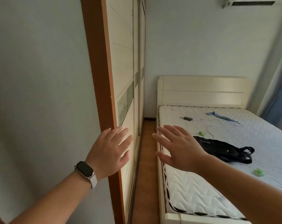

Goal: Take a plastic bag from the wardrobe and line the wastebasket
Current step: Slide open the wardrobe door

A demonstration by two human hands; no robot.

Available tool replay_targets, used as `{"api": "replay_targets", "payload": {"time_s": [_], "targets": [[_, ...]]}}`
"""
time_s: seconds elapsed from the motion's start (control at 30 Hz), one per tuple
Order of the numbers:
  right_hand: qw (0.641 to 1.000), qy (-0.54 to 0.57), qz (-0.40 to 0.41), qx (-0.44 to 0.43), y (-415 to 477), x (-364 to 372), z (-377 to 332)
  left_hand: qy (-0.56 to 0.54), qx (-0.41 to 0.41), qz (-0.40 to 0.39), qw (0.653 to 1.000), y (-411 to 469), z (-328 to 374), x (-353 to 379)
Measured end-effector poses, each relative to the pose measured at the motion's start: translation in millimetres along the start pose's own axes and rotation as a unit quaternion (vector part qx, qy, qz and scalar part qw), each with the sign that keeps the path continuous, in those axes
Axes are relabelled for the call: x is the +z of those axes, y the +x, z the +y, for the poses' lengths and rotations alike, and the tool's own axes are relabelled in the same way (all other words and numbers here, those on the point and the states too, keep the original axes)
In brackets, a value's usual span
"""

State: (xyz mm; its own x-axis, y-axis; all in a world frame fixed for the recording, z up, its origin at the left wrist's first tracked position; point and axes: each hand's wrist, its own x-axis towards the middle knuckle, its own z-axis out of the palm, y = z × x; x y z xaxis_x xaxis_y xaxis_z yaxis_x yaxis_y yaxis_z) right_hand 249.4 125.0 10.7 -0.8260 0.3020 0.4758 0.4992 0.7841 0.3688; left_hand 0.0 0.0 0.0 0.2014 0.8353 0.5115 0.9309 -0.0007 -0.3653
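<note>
A cream wardrobe [122,65] with sliding doors runs along the left wall behind a brown frame, and its doors are closed. My left hand [112,151], with a dark smartwatch on the wrist, is spread flat in front of the nearest door panel at its lower part. My right hand [177,147] is raised with straight fingers over the gap between wardrobe and bed, holding nothing. No plastic bag or wastebasket is in view.
A bed with a bare white mattress [201,196] fills the right side, leaving a narrow strip of wooden floor [147,159] beside the wardrobe. On the mattress lie a black bag [222,149], a blue cloth [222,117], a charger with cable and small green items.
</note>
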Motion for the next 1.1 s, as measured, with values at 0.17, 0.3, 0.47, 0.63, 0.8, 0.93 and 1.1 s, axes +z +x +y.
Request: {"api": "replay_targets", "payload": {"time_s": [0.17, 0.3, 0.47, 0.63, 0.8, 0.93, 1.1], "targets": [[1.0, 0.015, 0.017, -0.009, 27, 33, 14, 0.008, -0.013, -0.006, 1.0, 22, -14, 13], [0.998, 0.052, 0.017, -0.029, 55, 68, 34, 0.034, -0.025, 0.001, 0.999, 40, -21, 22], [0.991, 0.093, 0.061, -0.071, 91, 106, 68, 0.07, -0.055, -0.015, 0.996, 75, -25, 37], [0.987, 0.102, 0.084, -0.094, 126, 135, 120, 0.107, -0.093, -0.047, 0.989, 127, -25, 51], [0.974, 0.151, 0.101, -0.132, 156, 169, 148, 0.14, -0.169, -0.044, 0.975, 159, -22, 61], [0.962, 0.198, 0.108, -0.152, 182, 189, 147, 0.17, -0.183, -0.048, 0.967, 173, -24, 58], [0.946, 0.231, 0.156, -0.165, 223, 201, 133, 0.233, -0.165, -0.053, 0.957, 188, -45, 56]]}}
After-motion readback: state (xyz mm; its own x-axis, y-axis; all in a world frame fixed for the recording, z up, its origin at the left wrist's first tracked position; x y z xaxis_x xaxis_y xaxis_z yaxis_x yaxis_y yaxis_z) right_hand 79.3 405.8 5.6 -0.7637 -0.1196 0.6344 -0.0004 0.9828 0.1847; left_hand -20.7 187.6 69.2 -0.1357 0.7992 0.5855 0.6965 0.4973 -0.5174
